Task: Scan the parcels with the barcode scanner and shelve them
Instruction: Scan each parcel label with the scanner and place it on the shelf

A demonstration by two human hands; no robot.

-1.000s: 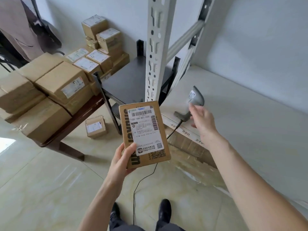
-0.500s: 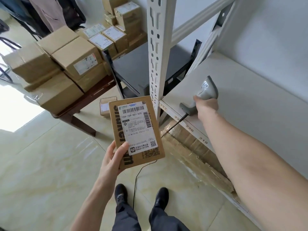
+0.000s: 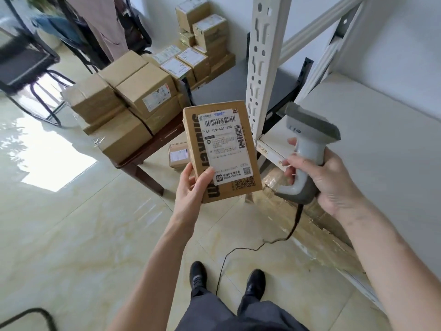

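Head view. My left hand (image 3: 193, 185) holds a small cardboard parcel (image 3: 220, 151) at centre frame, thumb across its lower front edge, fingers behind. Its white shipping label (image 3: 225, 145) faces me, barcode at the top (printed number reads 159-159-A01-630).

My right hand (image 3: 331, 180) is closed around the grip of the grey barcode scanner (image 3: 307, 149), right of centre. The scanner head sits just beside the parcel's right edge, not touching it. Its black cable (image 3: 241, 249) trails down to the tiled floor (image 3: 83, 235) between my shoes.

Right of frame: white shelf (image 3: 381, 139) on a slotted white upright (image 3: 262, 56); edge tag reads 222.

Upper left of centre: brown desk (image 3: 152, 149) stacked with larger cardboard boxes (image 3: 133, 99). One small box (image 3: 177, 155) lies on the floor beside the desk leg.
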